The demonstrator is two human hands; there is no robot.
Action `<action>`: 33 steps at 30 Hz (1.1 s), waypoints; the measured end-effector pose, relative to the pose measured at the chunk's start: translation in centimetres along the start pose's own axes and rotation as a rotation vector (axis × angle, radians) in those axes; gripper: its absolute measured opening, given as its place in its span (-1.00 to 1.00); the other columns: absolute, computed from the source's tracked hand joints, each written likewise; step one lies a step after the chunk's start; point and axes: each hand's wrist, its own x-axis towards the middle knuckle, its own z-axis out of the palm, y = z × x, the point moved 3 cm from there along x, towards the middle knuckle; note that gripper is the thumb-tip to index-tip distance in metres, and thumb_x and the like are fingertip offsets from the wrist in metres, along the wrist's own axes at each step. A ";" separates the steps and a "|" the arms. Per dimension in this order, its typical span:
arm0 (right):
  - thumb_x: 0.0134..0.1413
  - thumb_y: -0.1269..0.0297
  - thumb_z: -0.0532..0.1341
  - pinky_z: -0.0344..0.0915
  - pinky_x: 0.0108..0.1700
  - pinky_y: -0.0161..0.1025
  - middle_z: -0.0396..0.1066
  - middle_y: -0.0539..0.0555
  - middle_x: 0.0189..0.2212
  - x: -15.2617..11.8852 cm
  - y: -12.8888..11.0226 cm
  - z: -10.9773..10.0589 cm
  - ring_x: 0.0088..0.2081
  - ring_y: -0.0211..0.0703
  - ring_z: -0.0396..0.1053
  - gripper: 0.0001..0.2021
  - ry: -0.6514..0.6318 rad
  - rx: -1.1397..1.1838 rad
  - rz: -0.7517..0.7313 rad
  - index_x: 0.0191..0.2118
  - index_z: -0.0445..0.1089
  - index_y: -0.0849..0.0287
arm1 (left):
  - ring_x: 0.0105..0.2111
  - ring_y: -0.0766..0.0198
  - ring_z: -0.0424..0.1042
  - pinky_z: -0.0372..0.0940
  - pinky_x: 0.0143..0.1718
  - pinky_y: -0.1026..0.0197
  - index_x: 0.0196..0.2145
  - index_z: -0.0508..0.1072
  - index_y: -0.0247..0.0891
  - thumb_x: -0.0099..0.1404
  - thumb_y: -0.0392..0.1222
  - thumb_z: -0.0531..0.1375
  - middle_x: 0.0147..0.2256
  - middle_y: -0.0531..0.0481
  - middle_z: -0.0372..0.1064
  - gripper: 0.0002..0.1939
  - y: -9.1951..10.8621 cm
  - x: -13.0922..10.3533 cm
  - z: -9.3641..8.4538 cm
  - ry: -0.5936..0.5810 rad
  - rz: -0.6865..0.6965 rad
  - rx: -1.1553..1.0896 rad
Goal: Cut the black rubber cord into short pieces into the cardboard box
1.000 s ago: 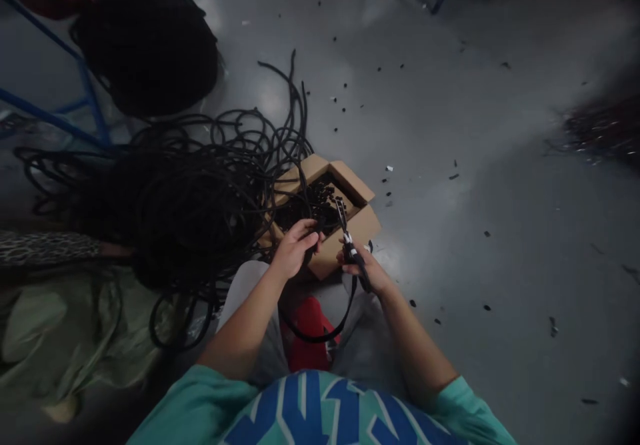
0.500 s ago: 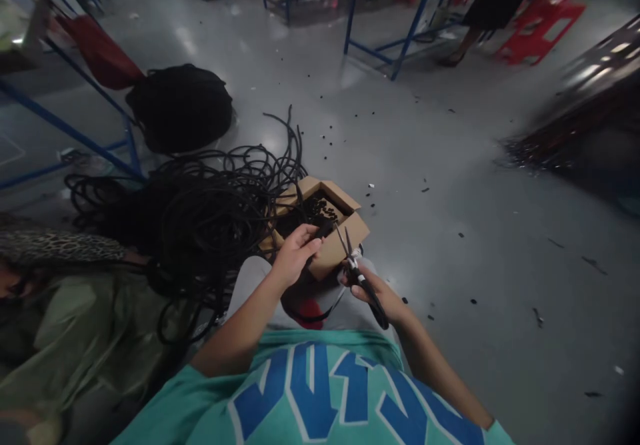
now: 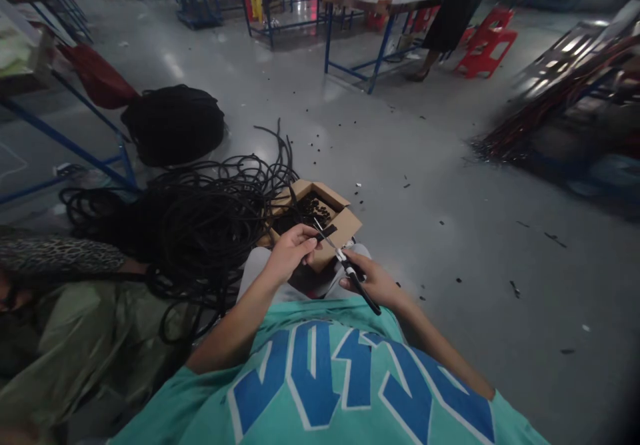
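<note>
Between its thumb and fingers my left hand (image 3: 293, 252) pinches a short black strip (image 3: 327, 233), which sticks out to the right over the box's edge. My right hand (image 3: 373, 278) is wrapped round the dark handles of a pair of scissors (image 3: 345, 265). The scissor blades reach up and left and cross the black strip close to my left fingertips. Beneath both hands is an open cardboard box (image 3: 349, 226) with many small black pieces (image 3: 320, 208) inside.
Tangled black cords (image 3: 200, 212) lie left of the box, with a round black bundle (image 3: 175, 125) behind. Another person's green garment (image 3: 100, 338) is at the lower left. Further off are a blue-framed table (image 3: 380, 6), a person standing, red stools (image 3: 485, 48) and scraps on the floor.
The scissors have moved left, from beside the black strip to across it, and their blades are closer together. The view has tilted up a little.
</note>
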 end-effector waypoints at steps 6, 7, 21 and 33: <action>-0.13 0.11 0.19 0.19 -0.06 -0.13 0.34 0.14 -0.10 -0.9 -1.8 0.5 -0.09 -0.01 0.29 -0.46 -0.007 0.003 -0.025 0.02 0.23 0.21 | -0.71 0.50 0.15 0.03 -0.69 0.41 -0.40 0.28 -0.32 0.01 -0.14 0.21 -0.67 0.17 0.19 -0.76 -0.2 -1.8 0.5 0.021 0.025 0.078; -0.13 0.11 0.19 0.19 -0.06 -0.13 0.34 0.14 -0.10 -1.0 -2.1 0.5 -0.09 -0.01 0.28 -0.47 -0.005 -0.007 -0.036 0.01 0.23 0.21 | -0.71 0.50 0.14 0.03 -0.69 0.41 -0.41 0.28 -0.32 0.01 -0.13 0.21 -0.68 0.18 0.17 -0.76 -0.2 -1.9 0.5 0.017 0.028 0.085; -0.21 0.23 0.20 0.24 -0.34 -0.25 0.39 0.07 -0.45 3.1 1.1 0.7 -0.40 -0.16 0.32 -0.59 -0.099 0.141 0.132 -0.15 0.35 0.31 | -0.77 0.55 0.09 -0.09 -0.78 0.42 -0.54 0.29 -0.36 -0.07 -0.06 0.26 -0.65 0.11 0.24 -0.69 -2.9 2.4 -1.1 0.090 -0.084 0.073; -0.30 0.24 0.22 0.10 -0.56 -0.37 0.24 -0.07 -0.63 6.2 3.3 1.8 -0.61 -0.35 0.13 -0.65 -0.110 0.349 0.202 -0.28 0.39 0.27 | -0.72 0.52 0.13 0.02 -0.73 0.42 -0.44 0.25 -0.31 -0.10 -0.13 0.27 -0.64 0.17 0.21 -0.69 -3.7 4.7 -3.3 0.131 -0.086 0.157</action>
